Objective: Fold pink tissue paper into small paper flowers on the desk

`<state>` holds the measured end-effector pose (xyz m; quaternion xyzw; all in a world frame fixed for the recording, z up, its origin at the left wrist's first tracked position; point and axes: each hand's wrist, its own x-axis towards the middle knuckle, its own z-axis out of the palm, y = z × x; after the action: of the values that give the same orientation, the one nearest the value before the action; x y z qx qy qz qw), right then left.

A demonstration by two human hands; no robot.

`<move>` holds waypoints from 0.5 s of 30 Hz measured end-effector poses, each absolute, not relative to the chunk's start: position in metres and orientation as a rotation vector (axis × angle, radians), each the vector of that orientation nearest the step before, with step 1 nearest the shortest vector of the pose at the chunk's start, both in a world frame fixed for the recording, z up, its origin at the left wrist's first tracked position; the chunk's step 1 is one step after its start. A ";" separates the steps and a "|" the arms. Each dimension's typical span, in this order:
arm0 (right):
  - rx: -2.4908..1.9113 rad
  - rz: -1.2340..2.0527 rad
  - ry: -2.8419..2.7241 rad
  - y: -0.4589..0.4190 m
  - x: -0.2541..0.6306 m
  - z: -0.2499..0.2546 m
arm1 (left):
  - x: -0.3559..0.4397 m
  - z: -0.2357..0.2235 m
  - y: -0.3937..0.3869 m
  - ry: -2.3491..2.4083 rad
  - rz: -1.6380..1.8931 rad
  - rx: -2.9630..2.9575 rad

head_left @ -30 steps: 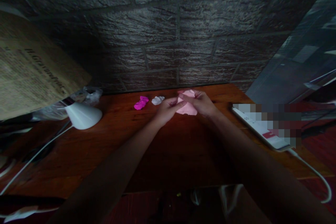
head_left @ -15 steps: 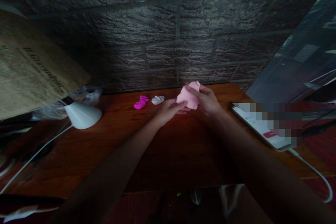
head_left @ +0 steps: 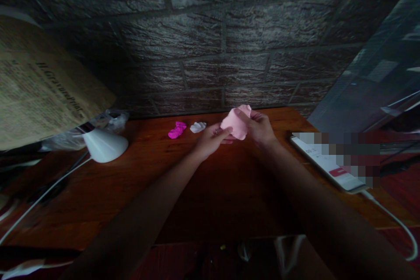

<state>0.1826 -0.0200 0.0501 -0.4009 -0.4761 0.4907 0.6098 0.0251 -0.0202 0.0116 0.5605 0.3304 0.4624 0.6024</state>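
A flat, ragged-edged piece of pale pink modelling clay (head_left: 235, 123) is held up over the table between both hands. My left hand (head_left: 210, 141) pinches its lower left edge, thumb on the near face and fingers behind. On the other side, my right hand (head_left: 263, 130) grips the right edge, with its thumb lying across the surface. To the left of my hands, a bright magenta lump of clay (head_left: 177, 130) and a smaller white lump of clay (head_left: 198, 127) rest on the tabletop. The fingers behind the pink piece are partly hidden.
The wooden table (head_left: 131, 192) meets a dark brick wall (head_left: 197, 30). A lamp with a white base (head_left: 106, 144) and printed shade (head_left: 49, 83) stands left, near a clear plastic bag (head_left: 116, 120). A phone (head_left: 328, 162) with a white cable (head_left: 393, 216) lies right.
The whole view has shifted slightly, so everything sits a little lower. Both hands keep their hold on the pink clay, with hardly any movement of the fingers.
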 end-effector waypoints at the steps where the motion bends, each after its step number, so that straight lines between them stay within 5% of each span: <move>1: -0.912 1.139 -1.060 -0.020 0.182 0.050 | 0.025 0.013 -0.021 0.755 1.051 1.291; 15: -0.958 1.311 -1.042 -0.016 0.183 0.045 | 0.023 0.011 -0.017 0.863 1.170 1.252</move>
<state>0.1826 -0.0165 0.0445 -0.4081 -0.4438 0.5584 0.5698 0.0234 -0.0171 0.0107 0.5342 0.3683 0.4994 0.5741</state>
